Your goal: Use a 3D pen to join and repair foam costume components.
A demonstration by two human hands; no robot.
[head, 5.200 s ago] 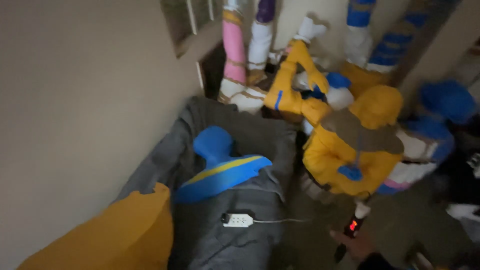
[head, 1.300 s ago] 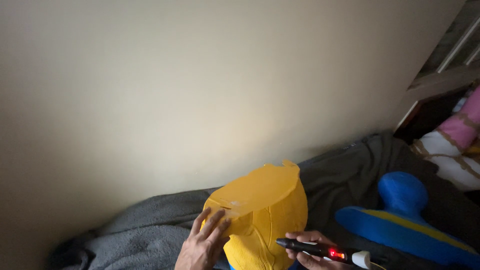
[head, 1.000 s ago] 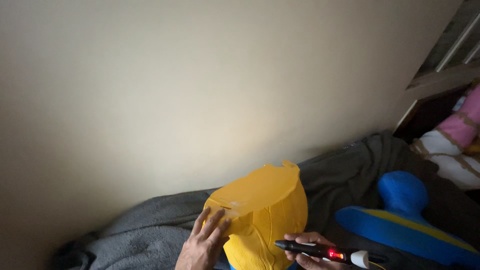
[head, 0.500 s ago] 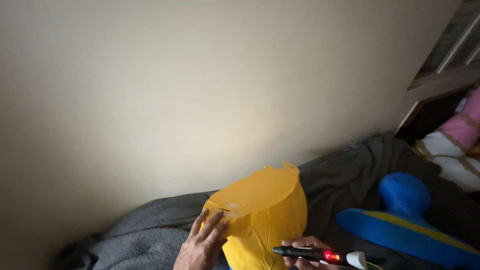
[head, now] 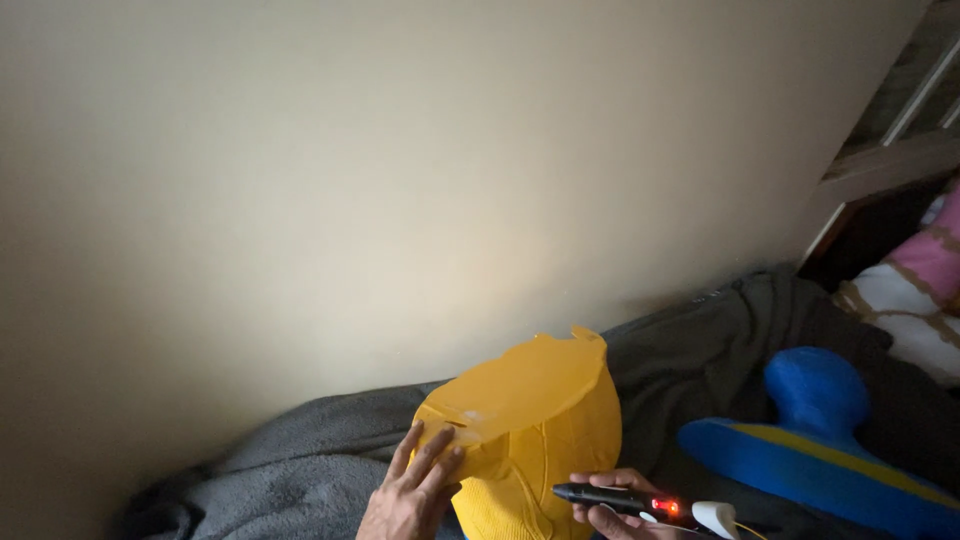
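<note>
A large yellow fabric-covered rounded piece (head: 530, 430) stands on a grey blanket (head: 300, 470) against the wall. My left hand (head: 415, 485) lies flat with spread fingers on its left side. At the bottom edge, my right hand (head: 610, 510) grips a black pen-like tool (head: 620, 498) with a red light and a white end. The tool's tip points left, close to the yellow piece's lower right.
A plain beige wall (head: 400, 180) fills most of the view. A blue piece with a yellow stripe (head: 810, 440) lies on the dark blanket at right. Pink and white striped fabric (head: 925, 290) shows at the far right under a wooden frame.
Five seconds ago the view was over a pile of colourful pieces. In the last second my right hand with the tool has shifted slightly down and right; my left hand stays on the yellow piece.
</note>
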